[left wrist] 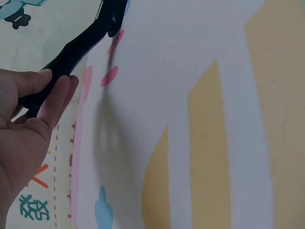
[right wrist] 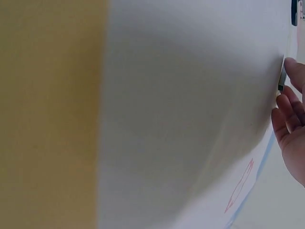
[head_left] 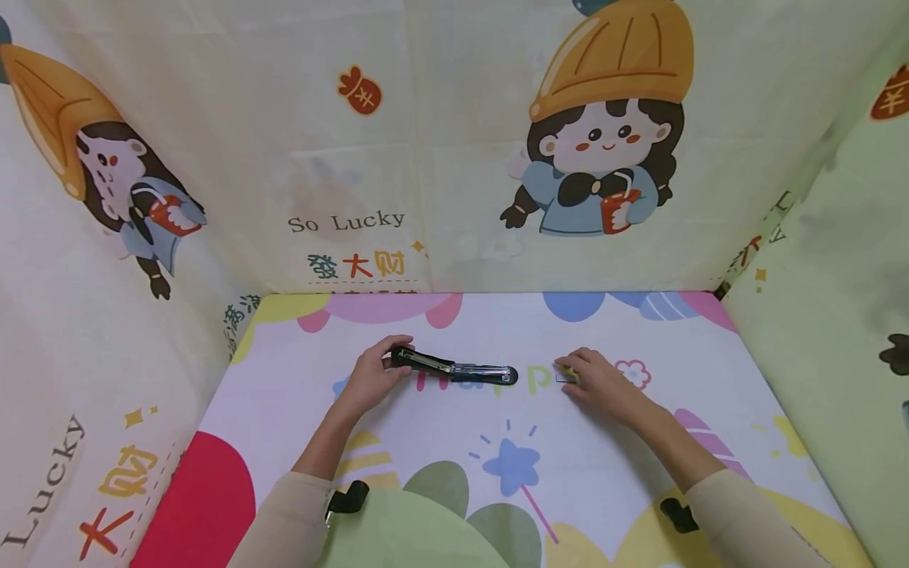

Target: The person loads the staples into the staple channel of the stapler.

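Observation:
In the head view, my left hand [head_left: 375, 377] grips the end of a black stapler [head_left: 426, 363]. The stapler is unfolded almost flat, its metal magazine [head_left: 484, 373] pointing right. Seen from the left wrist, the thumb [left wrist: 35, 82] lies on one side of the stapler's dark body [left wrist: 76, 53] and fingers on the other. Right of the stapler, my right hand [head_left: 600, 384] pinches a small grey strip of staples [head_left: 566, 379] close over the tabletop. The right wrist view shows this strip [right wrist: 282, 81] edge-on between thumb and fingertips, partly covered.
A printed cloth [head_left: 454, 426] with pastel shapes covers the table. Patterned fabric walls [head_left: 454, 173] rise at the back and both sides. A dark strap piece [head_left: 348, 498] sits at the left sleeve, another [head_left: 679, 515] at the right.

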